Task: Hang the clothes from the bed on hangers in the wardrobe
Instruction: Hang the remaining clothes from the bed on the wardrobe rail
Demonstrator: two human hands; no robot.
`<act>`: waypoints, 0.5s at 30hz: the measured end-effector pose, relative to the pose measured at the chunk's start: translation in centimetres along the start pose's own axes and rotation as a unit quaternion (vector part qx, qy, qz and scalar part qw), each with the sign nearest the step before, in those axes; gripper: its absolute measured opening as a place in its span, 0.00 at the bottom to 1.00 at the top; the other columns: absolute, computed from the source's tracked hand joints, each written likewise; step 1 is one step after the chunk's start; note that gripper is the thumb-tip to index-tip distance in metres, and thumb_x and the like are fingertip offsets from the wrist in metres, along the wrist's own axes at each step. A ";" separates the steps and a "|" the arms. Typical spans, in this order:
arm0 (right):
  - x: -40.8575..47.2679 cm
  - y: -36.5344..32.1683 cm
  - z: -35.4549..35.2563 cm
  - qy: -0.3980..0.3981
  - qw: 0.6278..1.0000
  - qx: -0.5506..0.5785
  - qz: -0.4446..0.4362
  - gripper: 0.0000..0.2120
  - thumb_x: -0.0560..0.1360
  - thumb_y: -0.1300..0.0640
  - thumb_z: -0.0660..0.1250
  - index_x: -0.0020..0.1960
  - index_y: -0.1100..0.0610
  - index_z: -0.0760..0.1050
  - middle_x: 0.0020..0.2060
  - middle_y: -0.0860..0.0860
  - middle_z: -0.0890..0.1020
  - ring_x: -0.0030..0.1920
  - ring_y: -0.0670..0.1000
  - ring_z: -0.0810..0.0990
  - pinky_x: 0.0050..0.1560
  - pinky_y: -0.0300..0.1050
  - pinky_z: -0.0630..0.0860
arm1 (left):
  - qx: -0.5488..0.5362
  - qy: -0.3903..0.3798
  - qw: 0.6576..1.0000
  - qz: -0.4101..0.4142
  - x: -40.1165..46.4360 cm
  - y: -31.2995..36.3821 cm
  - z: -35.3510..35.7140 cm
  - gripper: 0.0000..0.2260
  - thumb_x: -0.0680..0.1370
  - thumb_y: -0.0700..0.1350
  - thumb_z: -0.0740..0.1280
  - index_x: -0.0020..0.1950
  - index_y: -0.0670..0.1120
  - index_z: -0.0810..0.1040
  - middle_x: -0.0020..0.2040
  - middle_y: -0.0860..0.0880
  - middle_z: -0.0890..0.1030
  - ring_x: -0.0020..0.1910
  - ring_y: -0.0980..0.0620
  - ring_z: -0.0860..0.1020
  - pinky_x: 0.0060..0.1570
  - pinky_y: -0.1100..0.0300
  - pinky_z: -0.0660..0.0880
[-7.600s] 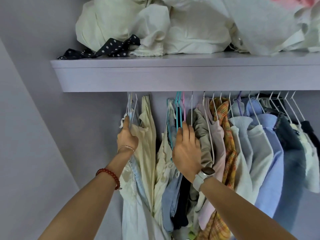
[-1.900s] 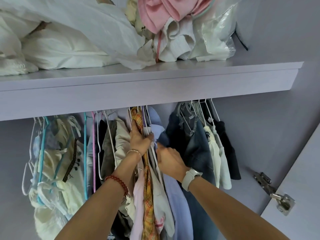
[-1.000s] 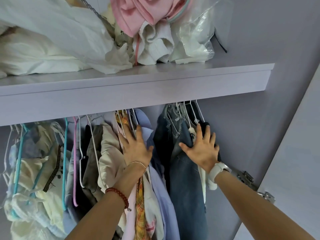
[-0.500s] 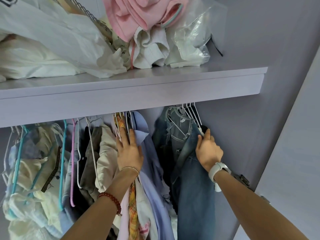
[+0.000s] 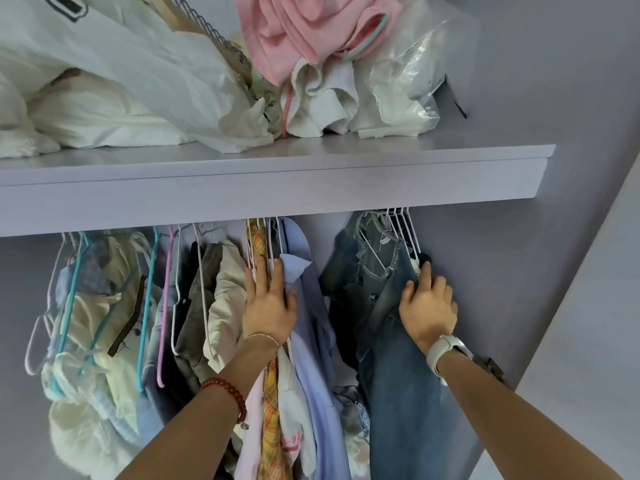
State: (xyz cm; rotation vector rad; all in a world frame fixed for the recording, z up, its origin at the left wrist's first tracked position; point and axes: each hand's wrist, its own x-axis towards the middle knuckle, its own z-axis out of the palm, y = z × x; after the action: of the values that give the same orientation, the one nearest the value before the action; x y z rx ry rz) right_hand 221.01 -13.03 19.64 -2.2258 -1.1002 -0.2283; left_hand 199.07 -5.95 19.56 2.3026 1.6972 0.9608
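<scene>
Head view: left hand (image 5: 269, 306) flat, fingers straight, pressing shirts (image 5: 304, 327) leftward; right hand (image 5: 426, 306) curled round jeans (image 5: 388, 327) hangers. I'd widen gap between hands evenly, hooks kept on rail.

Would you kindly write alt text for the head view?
Two hands part hanging clothes in a wardrobe: the left hand presses flat on the shirts, the right hand pushes the jeans right. A shelf above holds piled fabric.
</scene>
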 end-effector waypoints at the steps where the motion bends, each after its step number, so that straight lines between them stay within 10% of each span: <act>1: -0.5 0.1 -0.2 0.001 1.000 -0.008 -0.003 0.25 0.78 0.54 0.56 0.73 0.60 0.58 0.64 0.62 0.69 0.61 0.64 0.68 0.55 0.61 0.67 | 0.004 -0.018 1.000 -0.012 -0.6 -0.1 -0.2 0.26 0.81 0.50 0.55 0.76 0.48 0.49 0.76 0.44 0.43 0.74 0.41 0.41 0.72 0.49 0.47; 8: -7.0 2.1 -3.5 0.034 0.997 -0.016 -0.069 0.31 0.73 0.47 0.45 0.70 0.61 0.64 0.68 0.62 0.68 0.67 0.63 0.67 0.65 0.64 0.61 | 0.038 -0.031 0.999 0.015 -7.1 0.2 -2.1 0.27 0.80 0.54 0.54 0.76 0.51 0.48 0.77 0.47 0.43 0.75 0.45 0.42 0.70 0.42 0.47; 15: -20.6 7.4 -7.1 -0.021 0.995 0.022 -0.090 0.30 0.72 0.47 0.49 0.64 0.64 0.71 0.63 0.64 0.72 0.62 0.67 0.70 0.62 0.63 0.66 | -0.006 -0.079 0.991 0.106 -20.3 -0.6 -1.9 0.29 0.74 0.54 0.50 0.72 0.41 0.64 0.70 0.37 0.66 0.70 0.35 0.61 0.66 0.36 0.61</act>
State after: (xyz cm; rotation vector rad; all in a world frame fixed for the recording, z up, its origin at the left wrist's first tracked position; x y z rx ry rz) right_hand 214.37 -34.15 13.26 -2.1027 -1.3176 -0.2308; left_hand 194.08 -24.39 12.41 2.5135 1.4052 0.7934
